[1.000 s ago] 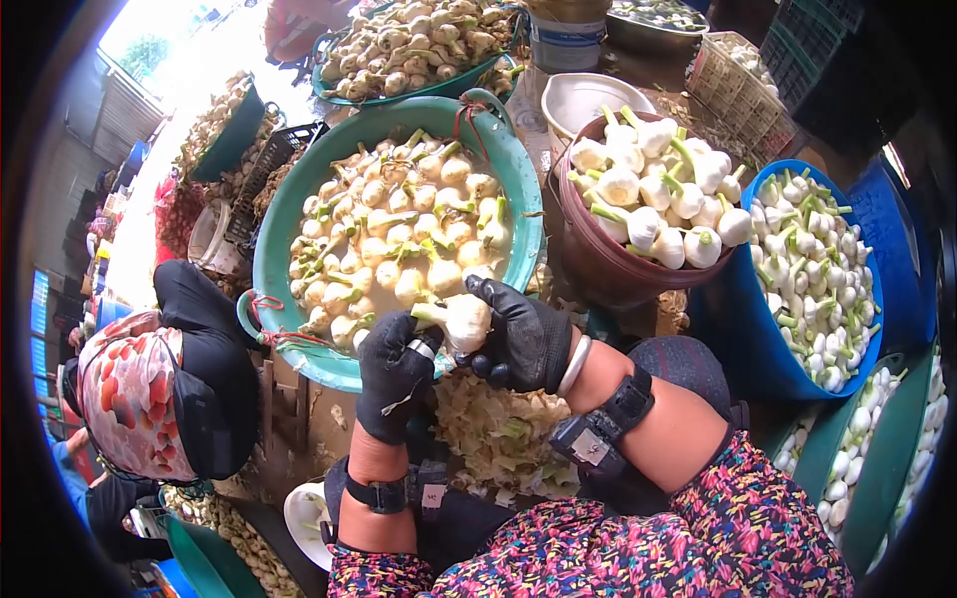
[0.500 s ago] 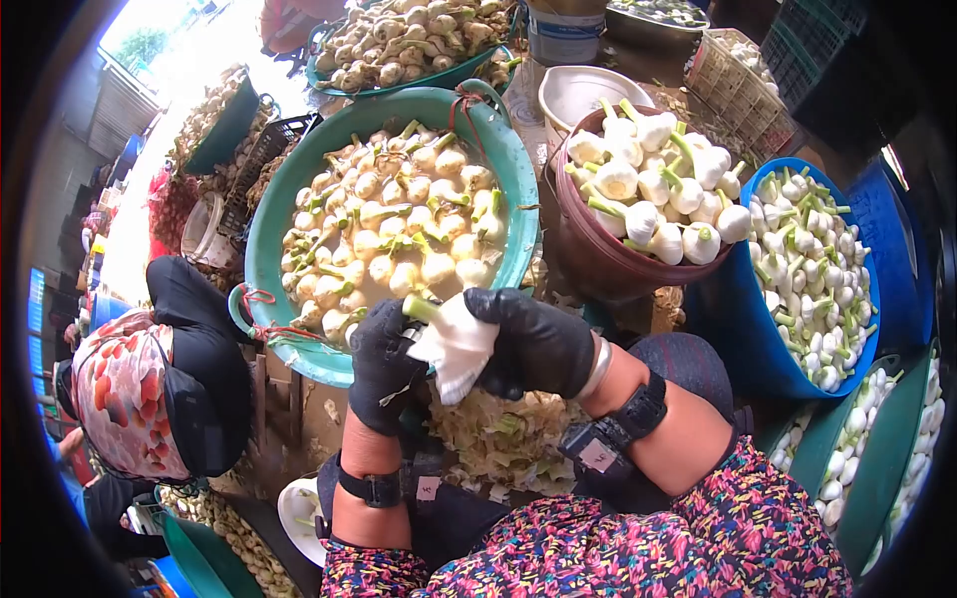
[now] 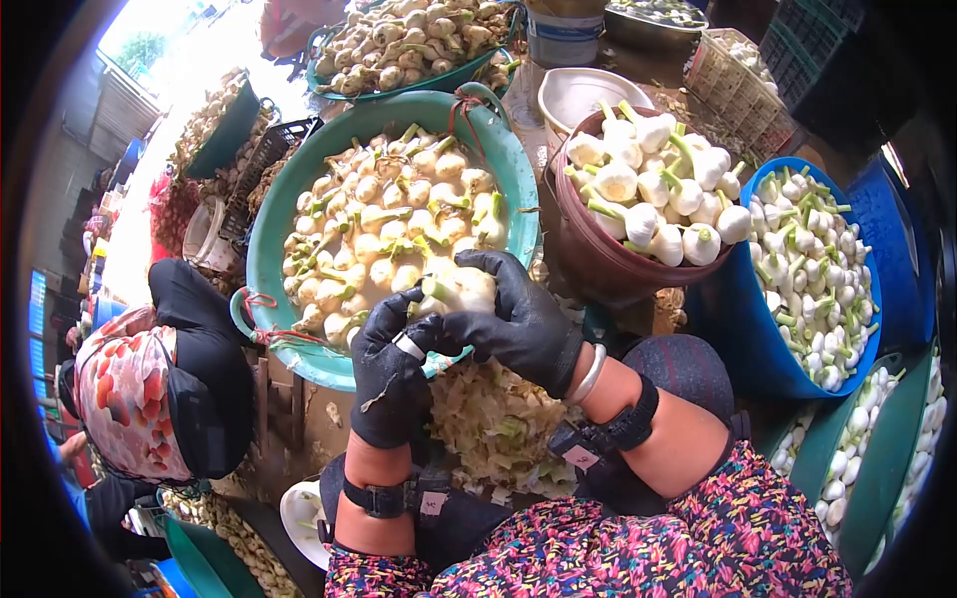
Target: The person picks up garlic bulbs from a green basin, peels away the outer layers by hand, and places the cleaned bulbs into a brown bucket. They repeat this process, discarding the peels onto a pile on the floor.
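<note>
Between my two black-gloved hands is a garlic bulb (image 3: 473, 290) with a short green stem pointing left, over the near rim of a green basin (image 3: 261, 214). My right hand (image 3: 523, 324) wraps round the bulb from the right, fingers behind it and thumb below. At the stem end, my left hand (image 3: 384, 374) has its fingertips closed in. A white band (image 3: 408, 346) shows at its fingers, and a thin string hangs across the glove. In the basin, many unpeeled garlic bulbs (image 3: 364, 214) sit in murky water.
A maroon tub (image 3: 608, 274) heaped with white garlic stands to the right, beside a blue barrel (image 3: 733, 344) of garlic. Peel scraps (image 3: 498, 429) lie below my hands. At left sits a person in a patterned head covering (image 3: 130, 394). Another garlic-filled basin (image 3: 439, 75) is behind.
Half a second ago a bright white bulb with flared skin was held lower between my hands. Now a creamier bulb is held higher, and my right hand's fingers have spread round it.
</note>
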Motion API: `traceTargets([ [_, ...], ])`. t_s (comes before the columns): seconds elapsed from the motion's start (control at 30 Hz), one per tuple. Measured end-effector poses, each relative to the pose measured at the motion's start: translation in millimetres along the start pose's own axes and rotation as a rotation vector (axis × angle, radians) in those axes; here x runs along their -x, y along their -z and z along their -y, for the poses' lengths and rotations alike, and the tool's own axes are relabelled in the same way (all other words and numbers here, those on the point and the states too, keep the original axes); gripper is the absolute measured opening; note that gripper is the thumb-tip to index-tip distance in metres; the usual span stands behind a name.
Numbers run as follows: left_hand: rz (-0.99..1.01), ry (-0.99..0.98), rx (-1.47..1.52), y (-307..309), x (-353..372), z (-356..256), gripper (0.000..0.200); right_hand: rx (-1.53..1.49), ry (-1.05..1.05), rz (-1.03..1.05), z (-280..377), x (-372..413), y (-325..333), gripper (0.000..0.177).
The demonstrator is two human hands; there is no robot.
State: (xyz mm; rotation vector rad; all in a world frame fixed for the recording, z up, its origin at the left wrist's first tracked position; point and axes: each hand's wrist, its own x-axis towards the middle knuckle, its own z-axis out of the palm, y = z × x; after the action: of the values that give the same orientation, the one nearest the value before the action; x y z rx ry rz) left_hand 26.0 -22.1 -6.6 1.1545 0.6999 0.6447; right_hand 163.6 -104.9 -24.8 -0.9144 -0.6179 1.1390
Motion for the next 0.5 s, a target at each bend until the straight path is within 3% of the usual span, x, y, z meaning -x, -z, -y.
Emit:
traceTargets([
  [0.07, -0.015, -0.051, 0.019, 3.1, -1.2, 2.3, 0.033, 0.456, 0.225, -0.104, -4.6, 1.8, 0.0, 0.054],
  [0.1, 0.026, -0.056, -0.091, 10.5, -2.4, 2.8, 0.03, 0.583, 0.391, -0.154, -21.3, -6.0, 9.1, 0.051],
  [0.13, 0.065, -0.059, -0.202, 17.1, -2.5, 2.3, 0.028, 0.583, 0.387, -0.153, -4.2, -4.8, 7.0, 0.051],
  [0.17, 0.035, -0.113, -0.412, 20.2, -4.5, 0.5, 0.026, 0.437, -0.049, 0.064, 18.7, 0.6, 8.9, 0.046],
  [0.2, 0.033, -0.111, -0.412, 18.6, -3.4, 2.6, 0.026, 0.274, -0.478, 0.278, 36.8, 5.2, 7.5, 0.04],
  [0.27, 0.175, -0.304, -0.375, 13.6, -0.6, 8.8, 0.029, 0.194, -0.621, 0.473, 36.7, 11.2, 8.0, 0.035],
  [0.3, 0.298, -0.473, -0.721, 14.5, -2.4, 6.8, 0.032, 0.207, -0.617, 0.495, 35.4, 10.9, 12.1, 0.035],
  [0.33, 0.296, -0.474, -0.717, 11.8, -0.9, 4.3, 0.032, 0.224, -0.615, 0.518, 35.0, 10.1, 15.8, 0.037],
  [0.4, 0.055, -0.038, -0.267, 4.4, 4.5, -5.9, 0.036, 0.166, -0.465, 0.332, 33.4, 10.2, 17.5, 0.038],
  [0.47, 0.016, 0.038, -0.529, 21.7, -0.8, -7.1, 0.044, 0.134, -0.371, 0.208, 28.3, 5.9, 21.5, 0.038],
  [0.5, 0.056, 0.071, -0.425, 15.5, 3.4, -15.5, 0.043, 0.142, -0.327, 0.141, 29.9, 6.4, 18.1, 0.038],
])
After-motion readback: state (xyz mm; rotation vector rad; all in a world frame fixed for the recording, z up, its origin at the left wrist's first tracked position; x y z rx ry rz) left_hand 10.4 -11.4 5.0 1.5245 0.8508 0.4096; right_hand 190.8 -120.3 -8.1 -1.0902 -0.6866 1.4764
